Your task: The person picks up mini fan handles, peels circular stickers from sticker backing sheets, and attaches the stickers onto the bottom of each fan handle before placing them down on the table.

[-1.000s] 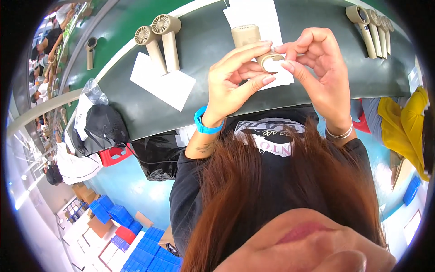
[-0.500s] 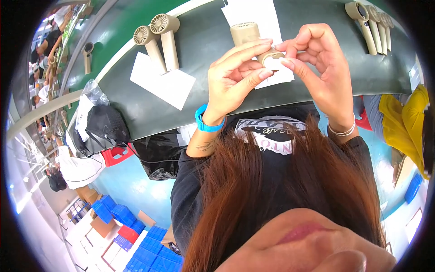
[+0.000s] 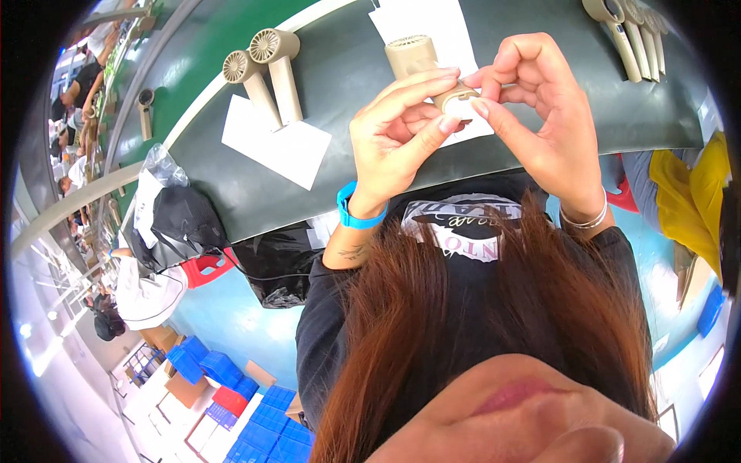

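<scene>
A beige handheld fan (image 3: 409,55) is in my left hand (image 3: 394,139), its grille head pointing away from me and its handle end turned toward my right hand. The fingers and thumb of my left hand are wrapped round the handle, hiding most of it. My right hand (image 3: 544,112) has its index finger and thumb at the rim of the handle's end (image 3: 458,100), and its other fingers are curled. A notch or opening shows in that end; any small part between the fingertips cannot be made out. White paper (image 3: 436,31) lies beneath and beyond the fan.
Two beige fans (image 3: 274,58) rest at the left on a white sheet (image 3: 301,154) on the dark table (image 3: 355,58). Several more fans (image 3: 621,42) lie at the far right. A black bag (image 3: 185,220) sits by the left table edge. Beyond is a green surface with another fan (image 3: 145,112).
The view has shifted slightly. My left hand still grips the fan, and my right fingertips have moved only a little at the handle's end.
</scene>
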`<state>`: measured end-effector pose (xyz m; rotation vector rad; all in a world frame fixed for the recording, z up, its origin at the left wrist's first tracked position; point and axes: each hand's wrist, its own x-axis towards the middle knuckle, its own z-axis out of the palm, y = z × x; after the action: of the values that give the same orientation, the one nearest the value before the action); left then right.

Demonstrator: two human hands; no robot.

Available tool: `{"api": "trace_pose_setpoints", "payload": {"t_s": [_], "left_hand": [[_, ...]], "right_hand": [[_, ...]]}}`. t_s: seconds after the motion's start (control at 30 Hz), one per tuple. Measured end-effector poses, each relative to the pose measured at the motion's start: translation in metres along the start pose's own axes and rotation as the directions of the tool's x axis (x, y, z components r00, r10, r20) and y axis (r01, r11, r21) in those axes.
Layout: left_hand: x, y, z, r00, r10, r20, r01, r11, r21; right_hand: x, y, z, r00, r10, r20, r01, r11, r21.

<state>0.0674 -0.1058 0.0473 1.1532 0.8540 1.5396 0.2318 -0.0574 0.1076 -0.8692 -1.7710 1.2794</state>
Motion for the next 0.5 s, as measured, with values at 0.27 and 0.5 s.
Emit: {"api": "trace_pose_setpoints", "payload": {"t_s": [0.27,0.5], "left_hand": [[-0.0018,0.0002,0.0036,1.000,-0.013,-0.028,0.013,1.000,-0.010],[-0.0049,0.0014,0.0049,0.999,-0.015,-0.037,0.015,1.000,0.004]], "right_hand": [[-0.0016,-0.0079,0.0005,0.999,0.034,-0.028,-0.037,0.994,-0.104],[-0.0048,-0.0084,0.0014,0.999,-0.033,-0.041,0.023,0.976,-0.215]]}}
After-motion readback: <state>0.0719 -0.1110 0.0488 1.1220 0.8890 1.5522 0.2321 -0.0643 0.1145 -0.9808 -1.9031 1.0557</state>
